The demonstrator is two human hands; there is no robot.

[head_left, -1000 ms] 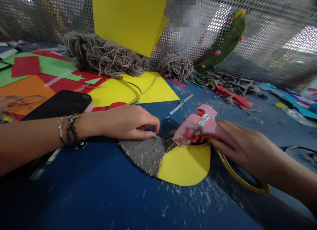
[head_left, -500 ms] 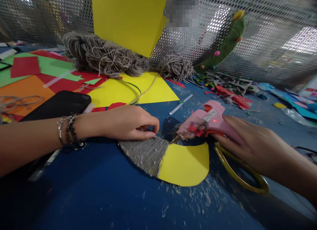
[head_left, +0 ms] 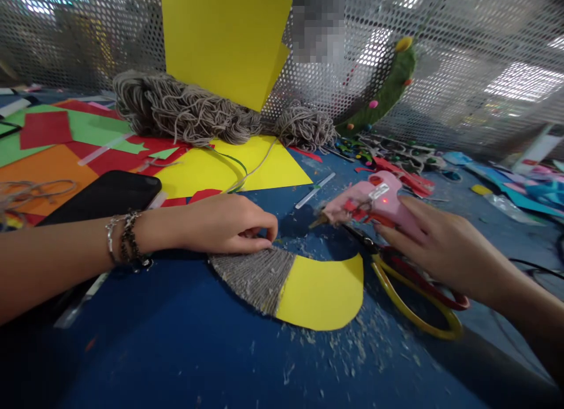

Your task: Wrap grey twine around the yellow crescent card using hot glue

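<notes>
My left hand (head_left: 229, 224) has its thumb and fingers pinched on the top edge of a curved yellow paper cutout (head_left: 324, 294). Rows of grey yarn (head_left: 253, 280) cover the cutout's left part; its right part is bare yellow. In my right hand (head_left: 445, 230) is a pink hot glue gun (head_left: 390, 200) with a red light on and scraps stuck around its front. Its nozzle points left, above the table and apart from the cutout. Scissors (head_left: 440, 334) with yellow and red handles lie under my right hand, partly hidden by it.
Grey yarn hanks (head_left: 185, 112) lie at the back against a perforated metal screen (head_left: 449, 62). A black phone (head_left: 110, 191) and coloured paper sheets (head_left: 39, 162) are at left. A glue stick (head_left: 315, 190) lies mid-table. A green felt cactus-like piece (head_left: 392, 91) leans on the screen.
The glue gun has lifted off the edge of the yarn and shifted up and right of the cutout. More of the scissors shows now. My left hand keeps its pinch.
</notes>
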